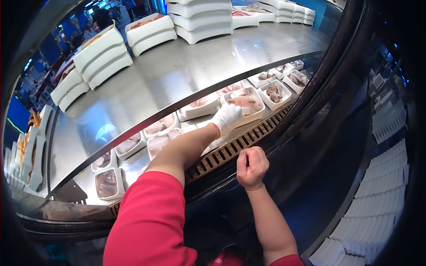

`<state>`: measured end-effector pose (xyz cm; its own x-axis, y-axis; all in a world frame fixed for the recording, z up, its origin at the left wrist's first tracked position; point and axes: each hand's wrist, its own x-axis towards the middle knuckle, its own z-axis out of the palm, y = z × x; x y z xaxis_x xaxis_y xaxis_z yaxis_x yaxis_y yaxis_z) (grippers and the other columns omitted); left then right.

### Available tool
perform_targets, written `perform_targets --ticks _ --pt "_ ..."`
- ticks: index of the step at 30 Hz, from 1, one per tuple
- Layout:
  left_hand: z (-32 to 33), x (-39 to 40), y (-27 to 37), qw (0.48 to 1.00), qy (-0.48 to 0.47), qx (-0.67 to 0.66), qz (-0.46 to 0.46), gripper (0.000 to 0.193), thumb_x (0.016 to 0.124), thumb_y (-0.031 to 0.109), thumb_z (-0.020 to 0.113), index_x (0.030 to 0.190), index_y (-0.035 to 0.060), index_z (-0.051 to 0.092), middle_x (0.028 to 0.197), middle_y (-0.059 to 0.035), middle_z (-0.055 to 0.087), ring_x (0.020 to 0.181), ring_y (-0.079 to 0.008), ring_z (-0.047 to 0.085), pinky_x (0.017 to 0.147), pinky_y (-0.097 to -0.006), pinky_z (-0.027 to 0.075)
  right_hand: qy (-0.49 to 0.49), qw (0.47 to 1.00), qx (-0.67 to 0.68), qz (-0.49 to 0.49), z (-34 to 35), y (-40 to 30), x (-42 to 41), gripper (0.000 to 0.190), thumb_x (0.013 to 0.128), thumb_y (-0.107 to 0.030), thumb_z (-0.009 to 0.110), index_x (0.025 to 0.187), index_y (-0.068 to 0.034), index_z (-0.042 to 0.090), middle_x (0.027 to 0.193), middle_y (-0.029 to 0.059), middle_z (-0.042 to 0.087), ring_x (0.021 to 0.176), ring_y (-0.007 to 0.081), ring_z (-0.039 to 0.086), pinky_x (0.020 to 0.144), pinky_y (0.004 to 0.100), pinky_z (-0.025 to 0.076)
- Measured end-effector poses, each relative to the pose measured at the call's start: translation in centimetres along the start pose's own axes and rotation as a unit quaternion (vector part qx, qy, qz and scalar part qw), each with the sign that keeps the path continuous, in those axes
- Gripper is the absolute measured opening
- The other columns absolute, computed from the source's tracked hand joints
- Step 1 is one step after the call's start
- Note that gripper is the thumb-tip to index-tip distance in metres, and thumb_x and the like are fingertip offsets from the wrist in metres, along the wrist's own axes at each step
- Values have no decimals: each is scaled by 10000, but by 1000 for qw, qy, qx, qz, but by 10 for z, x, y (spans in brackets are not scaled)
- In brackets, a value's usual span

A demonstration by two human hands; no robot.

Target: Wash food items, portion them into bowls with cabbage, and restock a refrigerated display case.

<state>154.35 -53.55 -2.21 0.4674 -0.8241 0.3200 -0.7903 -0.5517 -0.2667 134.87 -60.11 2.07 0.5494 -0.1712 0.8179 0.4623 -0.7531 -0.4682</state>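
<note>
My left hand (229,117), in a white glove with an orange band at the wrist, reaches into the display case. Its fingers curl down over the near left rim of a white tray (250,117), against the pale pink raw meat or fish (244,102) in it. The fingertips are hidden, so whether they grip the rim or the food does not show. Bare and curled into a fist, my right hand (253,167) is held in front of the slotted brown edge of the case (229,153). Nothing shows in that fist.
White dishes of raw pieces (274,93) flank the tray, with more dishes (108,183) to the left. A metal shelf (159,73) overhangs them, bearing stacked white trays (201,20). White dishes (376,196) are stacked at right. People are in the far background.
</note>
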Motion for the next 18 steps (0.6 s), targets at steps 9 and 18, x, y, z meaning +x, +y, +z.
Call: perform_targets --ticks 9,18 --pt "4 11 -6 999 -35 -8 -37 107 726 125 662 792 58 713 727 -123 679 749 -285 698 652 -388 550 -8 1000 0 6 -1 0 -1 46 769 -12 586 741 -30 554 698 122 543 627 314 564 569 399 472" --pt "-105 -40 -20 959 -117 -238 -99 416 741 369 711 943 6 689 922 -204 676 910 -355 659 804 -420 531 -30 1000 -6 -7 -4 12 1 83 819 1 532 737 -11 540 685 138 487 617 323 514 561 417 410"
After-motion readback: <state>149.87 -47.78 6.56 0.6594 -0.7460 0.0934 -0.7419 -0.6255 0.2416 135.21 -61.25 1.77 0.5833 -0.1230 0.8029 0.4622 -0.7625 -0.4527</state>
